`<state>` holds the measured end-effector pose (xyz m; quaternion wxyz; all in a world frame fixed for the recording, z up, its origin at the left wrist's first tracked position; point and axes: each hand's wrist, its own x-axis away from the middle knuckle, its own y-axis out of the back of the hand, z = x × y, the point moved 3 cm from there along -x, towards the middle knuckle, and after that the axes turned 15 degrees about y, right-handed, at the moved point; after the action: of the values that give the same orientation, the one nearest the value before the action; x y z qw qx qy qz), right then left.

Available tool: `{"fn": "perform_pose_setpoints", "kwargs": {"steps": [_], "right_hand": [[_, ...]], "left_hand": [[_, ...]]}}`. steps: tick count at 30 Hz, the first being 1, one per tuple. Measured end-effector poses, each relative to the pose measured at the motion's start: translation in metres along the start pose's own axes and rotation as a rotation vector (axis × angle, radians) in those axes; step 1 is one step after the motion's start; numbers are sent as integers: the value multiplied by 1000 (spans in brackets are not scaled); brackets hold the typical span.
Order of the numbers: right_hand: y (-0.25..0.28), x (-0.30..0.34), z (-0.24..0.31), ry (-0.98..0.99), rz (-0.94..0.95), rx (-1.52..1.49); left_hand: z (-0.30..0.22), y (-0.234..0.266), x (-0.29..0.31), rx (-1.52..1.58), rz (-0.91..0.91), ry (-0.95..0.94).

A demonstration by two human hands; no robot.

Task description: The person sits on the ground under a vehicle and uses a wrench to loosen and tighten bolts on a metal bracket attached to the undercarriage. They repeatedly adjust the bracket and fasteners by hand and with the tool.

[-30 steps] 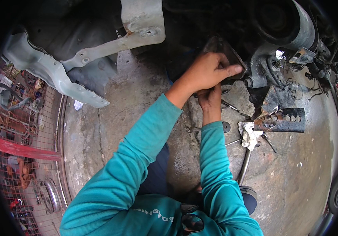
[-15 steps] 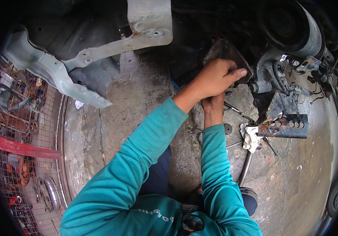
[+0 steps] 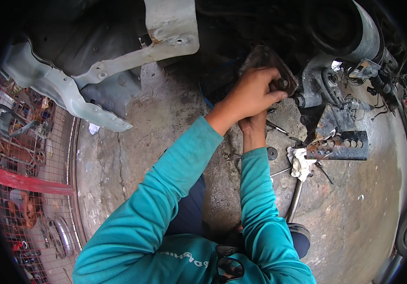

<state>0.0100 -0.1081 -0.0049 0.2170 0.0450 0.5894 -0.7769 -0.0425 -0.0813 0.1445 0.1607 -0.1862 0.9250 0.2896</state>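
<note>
My left hand (image 3: 254,93) is closed at a dark metal bracket (image 3: 266,59) under the vehicle. Its index finger and thumb curl about a bolt (image 3: 283,84), whose round end shows between them against the bracket. Just below, my right hand (image 3: 254,123) reaches up beneath the left one, palm side partly showing; its fingers are hidden behind the left hand, so what they touch cannot be seen. A dark ratchet-like tool (image 3: 277,128) and a round black disc (image 3: 272,153) lie on the floor to the right of my right wrist.
Right of my hands are a suspension arm (image 3: 314,85), a black bracket (image 3: 360,146) bearing several bolts, a white rag (image 3: 300,164), a metal pipe (image 3: 295,201) and another hand tool (image 3: 325,173). Pale body metal (image 3: 137,57) overhangs the upper left. Red wire fencing (image 3: 33,180) borders the left.
My left index finger has curled back and the thumb has shifted left, so the bolt's end now shows. The view has moved slightly; my right hand stays beneath.
</note>
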Motion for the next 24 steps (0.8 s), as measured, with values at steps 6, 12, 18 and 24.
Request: {"fn": "perform_pose_setpoints", "kwargs": {"steps": [6,12,18,24], "right_hand": [[43,-8,-14,-14,-64,-56],[48,-8,-15,57,222,-275],[-2,0,7,-41,-82,33],[22,2,-1,-33,-230,26]], "left_hand": [[-1,-7,-1,151,325,379],[0,1,-5,264,350,455],[-5,6,-2,80,67,55],[1,2,-8,179,277,391]]}}
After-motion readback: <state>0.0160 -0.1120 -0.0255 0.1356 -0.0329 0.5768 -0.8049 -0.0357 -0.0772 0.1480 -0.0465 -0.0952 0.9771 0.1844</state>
